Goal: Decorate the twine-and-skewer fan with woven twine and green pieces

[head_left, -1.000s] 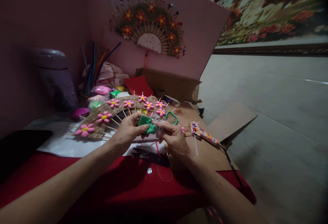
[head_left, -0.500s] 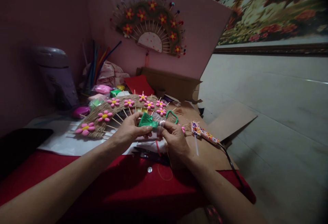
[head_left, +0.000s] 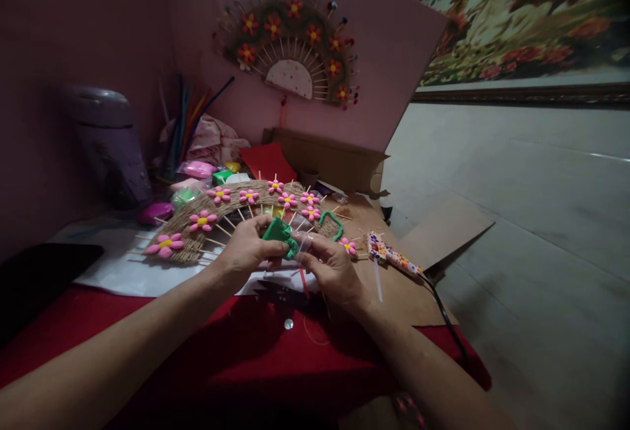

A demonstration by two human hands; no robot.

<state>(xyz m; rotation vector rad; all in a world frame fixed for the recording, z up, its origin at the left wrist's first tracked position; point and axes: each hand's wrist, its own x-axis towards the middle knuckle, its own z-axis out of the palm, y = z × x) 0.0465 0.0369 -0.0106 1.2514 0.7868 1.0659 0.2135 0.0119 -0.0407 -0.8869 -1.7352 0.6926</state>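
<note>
Both my hands meet over the table's middle, pinched on a lump of green clay (head_left: 278, 233) half wrapped in clear plastic. My left hand (head_left: 246, 249) grips the clay from the left with thumb and fingers. My right hand (head_left: 329, 267) pinches the clear wrap at the lump's right end. Just behind them lies a half-round jute fan (head_left: 197, 233) on wooden sticks, dotted with pink clay flowers (head_left: 203, 220). Black scissors (head_left: 280, 294) lie under my hands on the red cloth (head_left: 236, 358).
A patterned glue gun (head_left: 391, 257) with a black cord rests on cardboard (head_left: 394, 292) at right. Clay packets (head_left: 197, 171), pipe cleaners (head_left: 189, 118) and a purple jar (head_left: 111, 148) stand at back left. A finished fan (head_left: 290, 46) hangs on the pink board. A dark tablet (head_left: 39, 279) lies left.
My hands have shifted slightly left and nearer with the green clay, turning it between the fingers. The fan and tools stay where they were.
</note>
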